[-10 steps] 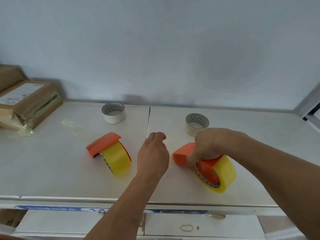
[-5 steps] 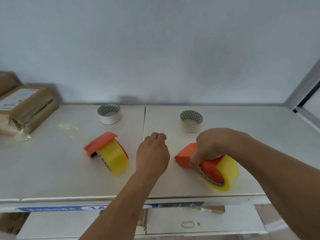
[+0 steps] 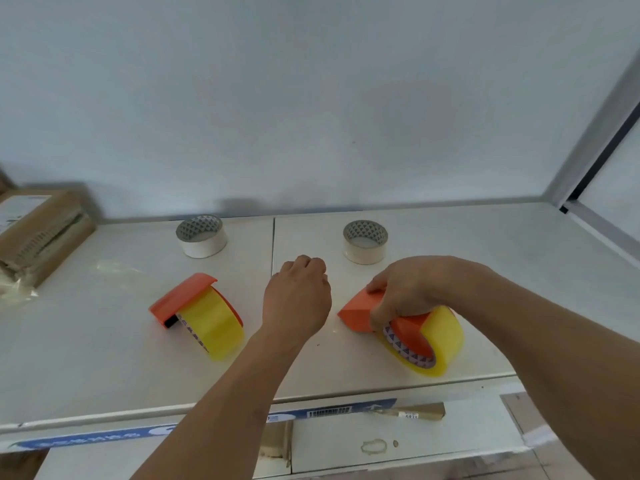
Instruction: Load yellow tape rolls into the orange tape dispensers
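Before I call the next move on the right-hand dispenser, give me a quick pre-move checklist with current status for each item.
1. Right hand has a hold on the right orange dispenser: ok, fingers wrapped over its top.
2. Right yellow roll sits on the dispenser's hub: ok, orange shows inside the core; full seating cannot tell.
3. Tape end threaded to the cutter: cannot tell, hidden by the hand.
4. Left hand free to assist: ok, loosely closed, holding nothing visible, apart from both dispensers.
5. Left orange dispenser with its yellow roll: ok, resting untouched on the table.
6. Roll's margin from the table's front edge: not ok, close.
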The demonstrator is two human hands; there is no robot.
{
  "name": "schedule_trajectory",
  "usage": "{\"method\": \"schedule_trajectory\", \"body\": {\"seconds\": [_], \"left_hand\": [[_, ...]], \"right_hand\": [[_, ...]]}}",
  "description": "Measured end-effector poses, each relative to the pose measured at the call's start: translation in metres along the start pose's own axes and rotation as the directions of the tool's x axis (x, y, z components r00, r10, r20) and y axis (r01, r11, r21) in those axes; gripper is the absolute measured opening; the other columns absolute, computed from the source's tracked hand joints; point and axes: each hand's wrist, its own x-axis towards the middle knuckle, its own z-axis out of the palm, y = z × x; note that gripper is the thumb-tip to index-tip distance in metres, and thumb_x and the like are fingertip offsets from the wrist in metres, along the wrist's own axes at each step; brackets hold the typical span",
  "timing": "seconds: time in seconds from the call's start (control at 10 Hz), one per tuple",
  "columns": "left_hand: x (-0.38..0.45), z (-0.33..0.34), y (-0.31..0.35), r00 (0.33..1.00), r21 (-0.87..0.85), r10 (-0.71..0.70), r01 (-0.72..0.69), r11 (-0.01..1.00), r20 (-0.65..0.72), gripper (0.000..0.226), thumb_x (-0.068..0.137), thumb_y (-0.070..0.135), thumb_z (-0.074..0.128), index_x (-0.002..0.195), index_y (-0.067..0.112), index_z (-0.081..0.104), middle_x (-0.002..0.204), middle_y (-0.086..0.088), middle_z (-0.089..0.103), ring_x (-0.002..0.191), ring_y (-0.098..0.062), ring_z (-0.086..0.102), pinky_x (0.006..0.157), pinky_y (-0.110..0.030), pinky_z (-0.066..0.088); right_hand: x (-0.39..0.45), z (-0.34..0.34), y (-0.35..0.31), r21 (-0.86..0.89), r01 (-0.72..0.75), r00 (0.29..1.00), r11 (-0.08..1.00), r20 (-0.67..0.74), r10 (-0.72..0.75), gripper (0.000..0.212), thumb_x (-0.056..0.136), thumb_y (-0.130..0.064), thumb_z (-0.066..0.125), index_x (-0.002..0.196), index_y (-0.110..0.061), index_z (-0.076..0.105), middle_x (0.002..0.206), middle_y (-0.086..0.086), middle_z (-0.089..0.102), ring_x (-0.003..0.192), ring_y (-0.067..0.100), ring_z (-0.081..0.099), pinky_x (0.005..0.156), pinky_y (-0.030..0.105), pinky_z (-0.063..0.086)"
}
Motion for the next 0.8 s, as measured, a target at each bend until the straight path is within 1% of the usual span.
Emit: {"method": "schedule_trajectory", "body": {"seconds": [0.1, 0.2, 0.3, 0.4, 0.5, 0.6, 0.7, 0.8], "left_hand": [[-0.001, 0.001, -0.001, 1.000, -0.009, 0.000, -0.001, 1.000, -0.006, 0.029, 0.100, 0.025, 0.039, 0.117, 0.015, 0.061, 0.118, -0.001, 0.064, 0.101, -0.019, 0.058, 0.079, -0.031, 0.047], [-0.002, 0.003, 0.000, 1.000, -0.016, -0.006, 0.006, 1.000, -0.008, 0.029, 0.100, 0.025, 0.039, 0.116, 0.015, 0.061, 0.117, -0.001, 0.064, 0.100, -0.019, 0.058, 0.079, -0.031, 0.047], [-0.001, 0.007, 0.006, 1.000, -0.015, 0.010, -0.010, 1.000, -0.012, 0.030, 0.099, 0.026, 0.040, 0.116, 0.015, 0.062, 0.117, -0.001, 0.065, 0.101, -0.020, 0.058, 0.081, -0.032, 0.047], [-0.003, 0.012, 0.016, 0.999, 0.002, 0.039, -0.039, 0.999, 0.022, 0.030, 0.098, 0.027, 0.040, 0.118, 0.016, 0.061, 0.119, -0.001, 0.064, 0.104, -0.021, 0.057, 0.084, -0.034, 0.046], [-0.004, 0.019, 0.019, 0.998, 0.028, 0.056, -0.058, 0.998, 0.042, 0.031, 0.098, 0.027, 0.041, 0.117, 0.015, 0.061, 0.119, -0.002, 0.064, 0.106, -0.022, 0.057, 0.085, -0.035, 0.046], [-0.005, 0.022, 0.021, 0.997, 0.038, 0.066, -0.068, 0.997, 0.051, 0.030, 0.098, 0.027, 0.041, 0.116, 0.015, 0.062, 0.117, -0.003, 0.065, 0.106, -0.023, 0.057, 0.086, -0.035, 0.045], [-0.005, 0.019, 0.021, 0.997, 0.032, 0.079, -0.080, 0.996, 0.019, 0.030, 0.098, 0.028, 0.041, 0.115, 0.015, 0.062, 0.116, -0.003, 0.066, 0.104, -0.022, 0.057, 0.086, -0.035, 0.045], [0.001, 0.014, 0.020, 0.997, 0.058, 0.076, -0.076, 0.995, -0.001, 0.030, 0.098, 0.028, 0.041, 0.114, 0.015, 0.062, 0.115, -0.002, 0.066, 0.102, -0.022, 0.058, 0.084, -0.035, 0.045]], "right_hand": [[-0.006, 0.001, 0.004, -0.071, 0.001, 0.999, 0.997, 0.046, 0.002, 0.077, 0.073, -0.066, 0.063, 0.142, -0.037, 0.046, 0.139, -0.001, 0.051, 0.117, 0.024, 0.054, 0.093, 0.038, 0.048], [-0.011, 0.004, 0.006, -0.112, -0.006, 0.997, 0.994, 0.078, 0.015, 0.074, 0.074, -0.064, 0.063, 0.140, -0.035, 0.048, 0.135, 0.000, 0.053, 0.113, 0.024, 0.056, 0.091, 0.039, 0.050], [-0.014, 0.008, 0.008, -0.099, -0.002, 0.998, 0.995, 0.060, 0.008, 0.074, 0.075, -0.064, 0.063, 0.141, -0.034, 0.046, 0.136, 0.000, 0.053, 0.114, 0.024, 0.055, 0.090, 0.038, 0.049], [-0.016, 0.012, 0.013, -0.037, -0.014, 0.999, 0.999, 0.045, 0.015, 0.080, 0.075, -0.066, 0.064, 0.146, -0.037, 0.039, 0.141, 0.000, 0.049, 0.119, 0.025, 0.053, 0.092, 0.037, 0.047], [-0.018, 0.016, 0.018, 0.026, -0.019, 0.999, 0.999, 0.033, 0.018, 0.085, 0.074, -0.070, 0.063, 0.147, -0.038, 0.035, 0.142, 0.001, 0.048, 0.118, 0.024, 0.053, 0.091, 0.036, 0.045], [-0.016, 0.020, 0.020, 0.060, -0.015, 1.000, 0.998, 0.020, 0.014, 0.085, 0.076, -0.073, 0.058, 0.148, -0.038, 0.033, 0.145, 0.001, 0.047, 0.123, 0.024, 0.051, 0.092, 0.036, 0.043], [-0.015, 0.024, 0.020, 0.089, -0.023, 1.000, 0.996, 0.005, 0.022, 0.084, 0.076, -0.079, 0.050, 0.148, -0.039, 0.033, 0.150, -0.002, 0.044, 0.130, 0.025, 0.047, 0.102, 0.040, 0.041], [-0.011, 0.027, 0.021, 0.134, -0.010, 0.996, 0.991, -0.091, 0.022, 0.082, 0.077, -0.082, 0.044, 0.147, -0.042, 0.034, 0.153, -0.002, 0.040, 0.136, 0.025, 0.042, 0.107, 0.042, 0.037]]}}
